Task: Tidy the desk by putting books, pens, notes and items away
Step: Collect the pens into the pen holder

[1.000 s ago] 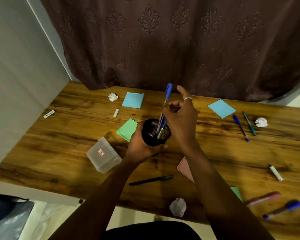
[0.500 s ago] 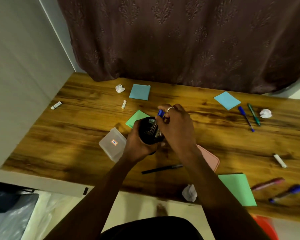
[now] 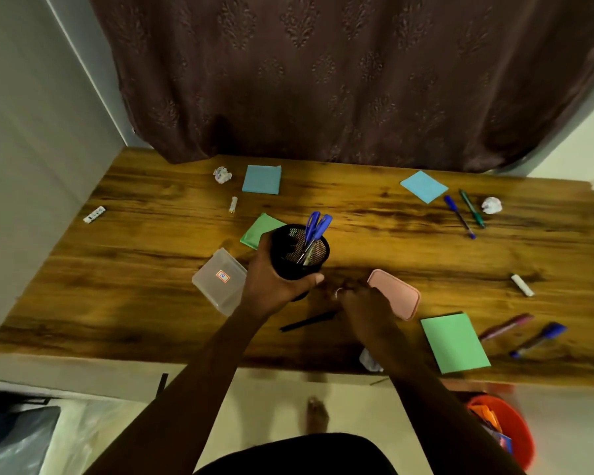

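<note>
**A:** Two hands, two jobs. The left hand [image 3: 273, 286] is wrapped round the side of the black mesh holder [image 3: 285, 265], which has two blue-capped pens [image 3: 318, 225] standing in it. I can't tell whether the holder rests on the bench [image 3: 144, 269] or is held just above it.

**B:** And the right hand [image 3: 360, 303]?

**A:** It's low over the bench, just beside the pink case [image 3: 396, 293]. It's blurred, so I can't tell whether the fingers are spread or pinching anything.

**B:** What's nearest to it?

**A:** The black pen [image 3: 306, 322]. It lies flat, to the left of the right hand and nearer the front edge than the holder. Its long axis runs roughly left to right, with the right end up against that hand. I'd judge it goes next, taken by that end and tipped upright into the holder.

**B:** Count the rest.

**A:** There are five loose pens:
- the black one
- a blue pen [image 3: 460, 217] and a green pen [image 3: 472, 209] side by side at the far right
- a pink marker [image 3: 506, 326] and a blue marker [image 3: 537, 339] at the right front

The notes come to four: two blue notes [image 3: 261, 180] and two green notes [image 3: 455, 342], one of them partly behind the holder. There are three paper balls [image 3: 222, 174], one half hidden by the right arm. There are also three small white sticks [image 3: 522, 285] and one clear box [image 3: 220, 281].
</note>
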